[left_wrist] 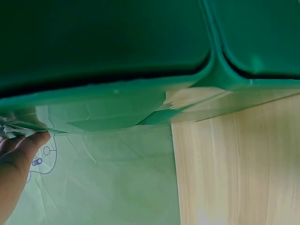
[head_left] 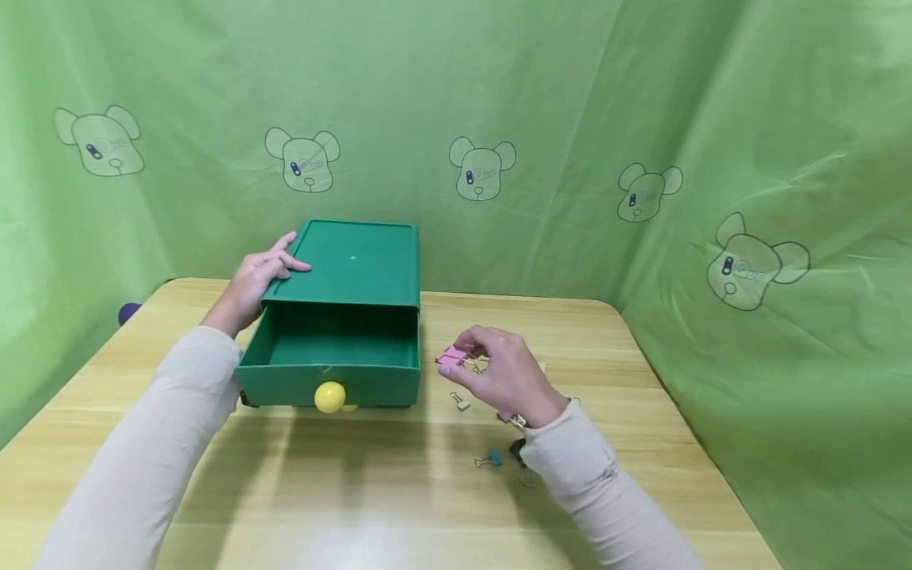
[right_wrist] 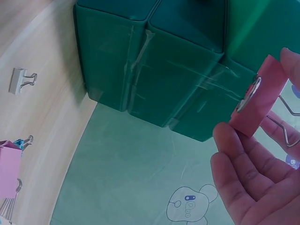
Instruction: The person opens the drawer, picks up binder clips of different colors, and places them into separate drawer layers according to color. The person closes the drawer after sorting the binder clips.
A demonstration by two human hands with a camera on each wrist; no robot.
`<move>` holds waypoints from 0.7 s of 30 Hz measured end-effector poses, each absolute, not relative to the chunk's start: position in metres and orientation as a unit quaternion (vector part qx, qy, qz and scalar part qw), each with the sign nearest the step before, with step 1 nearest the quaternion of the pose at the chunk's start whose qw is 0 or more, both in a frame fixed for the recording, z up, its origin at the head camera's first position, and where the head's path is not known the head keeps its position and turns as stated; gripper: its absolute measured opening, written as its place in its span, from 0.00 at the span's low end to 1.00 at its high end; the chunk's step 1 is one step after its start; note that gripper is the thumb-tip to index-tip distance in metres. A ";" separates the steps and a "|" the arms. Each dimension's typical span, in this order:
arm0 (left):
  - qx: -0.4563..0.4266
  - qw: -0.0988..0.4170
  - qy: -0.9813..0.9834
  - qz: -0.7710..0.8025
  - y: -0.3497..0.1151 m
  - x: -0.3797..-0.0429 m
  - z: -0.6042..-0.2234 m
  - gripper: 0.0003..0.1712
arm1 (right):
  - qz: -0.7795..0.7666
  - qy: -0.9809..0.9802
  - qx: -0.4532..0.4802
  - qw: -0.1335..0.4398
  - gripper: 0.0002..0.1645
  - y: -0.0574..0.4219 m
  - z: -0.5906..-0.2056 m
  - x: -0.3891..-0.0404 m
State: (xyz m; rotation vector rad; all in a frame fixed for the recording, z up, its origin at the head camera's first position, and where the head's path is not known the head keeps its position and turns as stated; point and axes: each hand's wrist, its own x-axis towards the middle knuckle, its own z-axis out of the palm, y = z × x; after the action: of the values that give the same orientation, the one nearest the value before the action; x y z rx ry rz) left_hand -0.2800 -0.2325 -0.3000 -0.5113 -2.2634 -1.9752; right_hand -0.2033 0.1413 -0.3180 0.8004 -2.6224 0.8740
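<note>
Wooden surface [head_left: 342,507] lay nearest, bearing a teal clip [head_left: 493,457] | open drawer [head_left: 285,386] beyond | right fingers [head_left: 480,336] pinched a pink clip [head_left: 451,357] just right of the drawer | left fingers [head_left: 290,261], extended, touched the green box [head_left: 356,261] | I judged it mid-transfer; next move seemingly called for shifting left, releasing inside.

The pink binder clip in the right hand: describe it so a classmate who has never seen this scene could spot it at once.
On the table, find the green drawer box, then look just past its right side to the right hand. Pinched in that hand is the pink binder clip. Unlike the other pink clip, which lies on the table, this one is held.
</note>
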 end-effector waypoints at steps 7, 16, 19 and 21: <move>-0.165 0.048 -0.734 -0.657 -0.232 -0.281 -0.301 0.22 | 0.298 -0.905 0.274 0.128 0.19 0.140 -0.314 -0.204; -0.162 0.048 -0.733 -0.659 -0.233 -0.281 -0.302 0.22 | 0.299 -0.902 0.281 0.133 0.20 0.138 -0.308 -0.203; -0.161 0.047 -0.732 -0.660 -0.233 -0.281 -0.303 0.22 | 0.297 -0.902 0.284 0.136 0.21 0.138 -0.307 -0.203; -0.162 0.045 -0.731 -0.661 -0.233 -0.281 -0.303 0.22 | 0.294 -0.902 0.284 0.140 0.21 0.137 -0.306 -0.203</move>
State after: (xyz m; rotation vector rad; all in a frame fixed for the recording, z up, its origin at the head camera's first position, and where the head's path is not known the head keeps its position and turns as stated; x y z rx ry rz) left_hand -0.2812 -0.2334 -0.3028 -0.4934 -2.2334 -2.0186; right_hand -0.2029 0.1372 -0.3062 0.8217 -2.6059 0.8497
